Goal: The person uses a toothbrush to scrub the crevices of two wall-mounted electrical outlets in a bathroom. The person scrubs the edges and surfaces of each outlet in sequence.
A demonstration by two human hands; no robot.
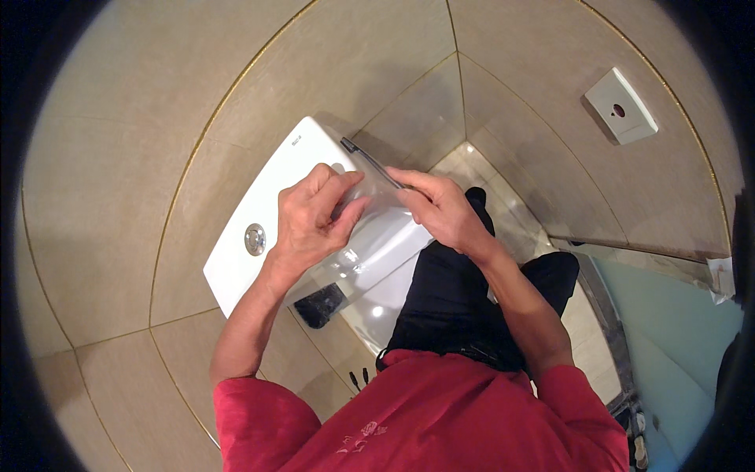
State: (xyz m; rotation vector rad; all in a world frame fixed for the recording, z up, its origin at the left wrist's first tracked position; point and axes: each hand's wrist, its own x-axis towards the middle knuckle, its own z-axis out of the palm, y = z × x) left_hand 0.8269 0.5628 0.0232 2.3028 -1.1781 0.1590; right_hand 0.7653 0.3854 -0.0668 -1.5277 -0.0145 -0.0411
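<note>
My left hand [309,218] is over the front of the white toilet tank [263,200], its fingers curled and the thumb near the forefinger. A clear plastic bag or sheet [376,195] with a thin dark strip along its far edge runs between my hands. On its right side my right hand [443,206] grips it, forefinger stretched along the strip and thumb beneath. The left fingertips are at the plastic; their exact hold is hard to make out. Below my left wrist is a dark, rectangular patch [318,305], which may belong to the plastic.
A round metal flush button [255,239] is set in the tank top. The white toilet [376,308] lies below, by my dark trousers [440,303]. Beige tiled walls [236,71] meet in a corner ahead. A white dispenser [621,107] hangs on the right wall, near a frosted glass panel [668,322].
</note>
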